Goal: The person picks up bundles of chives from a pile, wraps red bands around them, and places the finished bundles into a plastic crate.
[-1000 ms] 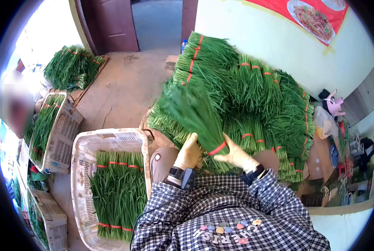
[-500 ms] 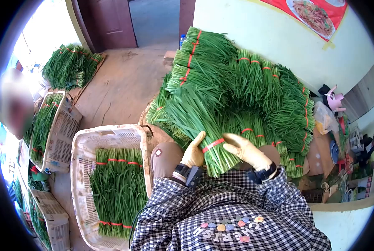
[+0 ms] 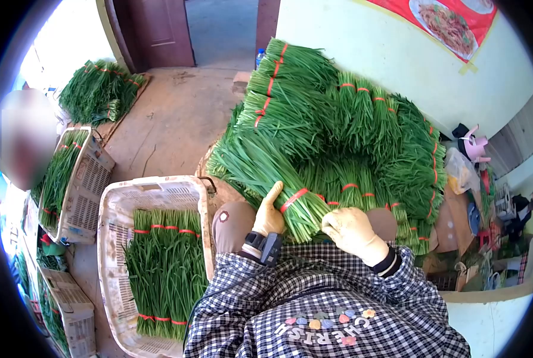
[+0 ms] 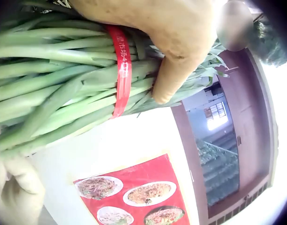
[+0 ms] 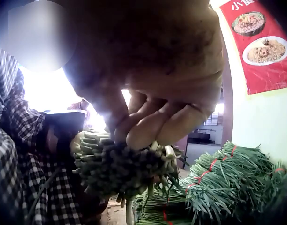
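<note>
A thick bundle of garlic chives, bound by a printed red band, lies tilted across the front of my body, leaf tips toward the upper left. My gloved left hand grips it from the left side, thumb over the stems just past the band. At the cut stem ends, my gloved right hand has its fingers curled in, thumb and fingertips pinching at the edge of the stems. The left hand's other fingers are hidden under the bundle.
Banded chives stand in a big pile ahead. A white plastic crate with chive bundles sits at my left. Beyond it are another filled crate, a person and a smaller chive heap.
The bundle has been lowered and tilted, leaves now further left. My right hand has let go near the band, opened, then moved to the stem ends with curled fingers. The left hand keeps its hold.
</note>
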`<action>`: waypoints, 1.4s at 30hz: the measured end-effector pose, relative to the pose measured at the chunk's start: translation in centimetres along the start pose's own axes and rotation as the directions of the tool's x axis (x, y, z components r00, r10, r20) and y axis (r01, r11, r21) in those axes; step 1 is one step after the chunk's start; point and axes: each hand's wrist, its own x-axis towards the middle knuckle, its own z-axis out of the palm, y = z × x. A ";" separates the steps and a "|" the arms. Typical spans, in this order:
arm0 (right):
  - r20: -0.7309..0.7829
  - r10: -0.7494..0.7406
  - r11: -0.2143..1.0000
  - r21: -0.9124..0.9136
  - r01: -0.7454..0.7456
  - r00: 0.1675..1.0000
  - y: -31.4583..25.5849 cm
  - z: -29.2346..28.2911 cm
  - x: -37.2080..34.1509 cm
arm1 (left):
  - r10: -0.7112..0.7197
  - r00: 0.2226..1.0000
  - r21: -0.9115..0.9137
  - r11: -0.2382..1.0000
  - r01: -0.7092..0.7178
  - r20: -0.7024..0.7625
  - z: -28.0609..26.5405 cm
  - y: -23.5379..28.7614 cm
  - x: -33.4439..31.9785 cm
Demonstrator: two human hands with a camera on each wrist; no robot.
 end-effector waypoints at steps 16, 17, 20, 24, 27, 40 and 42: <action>-0.003 0.008 0.908 -0.418 -0.009 1.000 -1.5 5.0 4.2 | 0.260 0.959 0.125 0.961 -0.246 -0.112 -1.3 -0.6 1.4; -0.004 0.007 0.908 -0.419 -0.008 1.000 -1.2 5.3 4.3 | 0.261 0.959 0.125 0.961 -0.247 -0.111 -1.0 -0.6 1.1; 0.115 0.124 0.886 -0.460 -0.058 0.986 -0.8 4.7 4.5 | 0.329 0.937 0.178 0.935 -0.306 -0.118 -0.7 -0.3 0.8; 0.363 0.186 0.961 0.127 -0.246 0.913 -0.4 -0.4 3.2 | 0.253 0.963 0.103 0.965 -0.243 -0.093 -0.7 0.3 0.3; 0.361 0.304 0.918 0.136 -0.372 0.882 -0.6 -6.0 1.0 | 0.226 0.970 0.011 0.974 -0.226 -0.096 0.2 1.1 -0.7; 0.524 0.346 0.853 0.170 -0.494 0.778 1.2 -5.2 -1.5 | 0.233 0.969 -0.269 0.942 -0.202 0.088 -2.8 2.5 1.6; 0.205 0.316 0.865 0.340 -0.370 0.926 1.6 -2.2 -0.3 | 0.240 0.970 -0.245 0.944 -0.222 0.045 -3.0 2.2 1.9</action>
